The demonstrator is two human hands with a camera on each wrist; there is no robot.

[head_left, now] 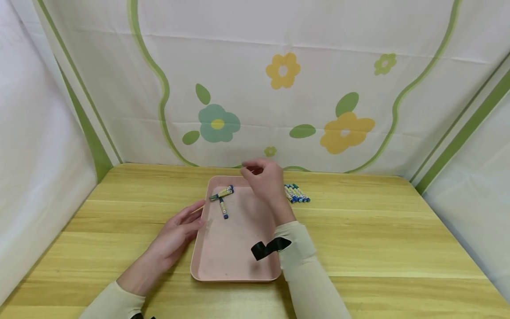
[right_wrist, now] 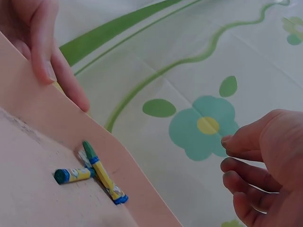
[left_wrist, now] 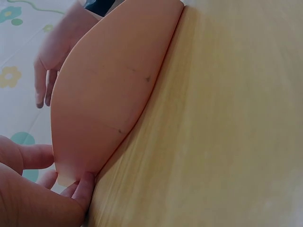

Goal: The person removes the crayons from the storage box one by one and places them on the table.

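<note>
A pink tray [head_left: 239, 248] lies on the wooden table, long side pointing away from me. My left hand [head_left: 179, 230] is at its left side, fingertips against the outer wall and rim; the wall [left_wrist: 109, 85] fills much of the left wrist view. Inside the tray's back left corner are crayons [head_left: 224, 208] with yellow labels and blue bands; one crayon [right_wrist: 105, 175] has a green tip. Over the back right of the tray hovers my right hand [head_left: 264, 181], fingers loosely bent, thumb near the index finger. Nothing shows between its fingertips [right_wrist: 229, 163].
Right of the tray, several more crayons [head_left: 296, 193] lie side by side, partly hidden by my right hand. A white cloth [head_left: 247, 88] printed with flowers hangs behind the table [head_left: 378, 248]. A black strap [head_left: 271, 248] sticks out from my right sleeve over the tray.
</note>
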